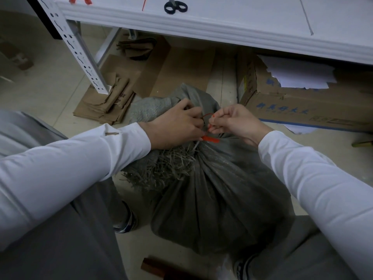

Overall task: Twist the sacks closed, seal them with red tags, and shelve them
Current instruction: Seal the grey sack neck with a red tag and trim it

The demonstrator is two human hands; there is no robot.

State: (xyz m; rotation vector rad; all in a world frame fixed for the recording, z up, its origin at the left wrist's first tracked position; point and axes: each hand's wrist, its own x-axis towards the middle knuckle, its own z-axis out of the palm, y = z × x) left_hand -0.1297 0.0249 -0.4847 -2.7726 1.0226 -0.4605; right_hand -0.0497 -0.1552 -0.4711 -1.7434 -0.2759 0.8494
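Gripping the twisted neck of a grey woven sack (218,190), the left hand (173,126) is clenched round the gathered cloth while the right hand (234,120) pinches the thin loop of a red tag (211,138) between thumb and fingertips. The sack stands on the floor (50,77) between the person's legs, just near of the white shelf (201,25) that crosses the far part of the view; the tag's flat red tab lies against the neck, right of the left hand.

By its bulging, rounded body the sack looks full and probably heavy, yet its cloth is soft and creased, with a frayed fringe spilling from the mouth. It would likely slump if lifted by the neck alone, so a hold under the base together with one at the tied neck seems safest for shelving. The tag looks thin and flexible.

On the shelf lie black-handled scissors (175,6) and more red tags (79,0) to the far left. A cardboard box (292,104) to the right carries blue printed characters, too blurred to read; flattened brown paper bags (109,98) on the left show dark print, also illegible.
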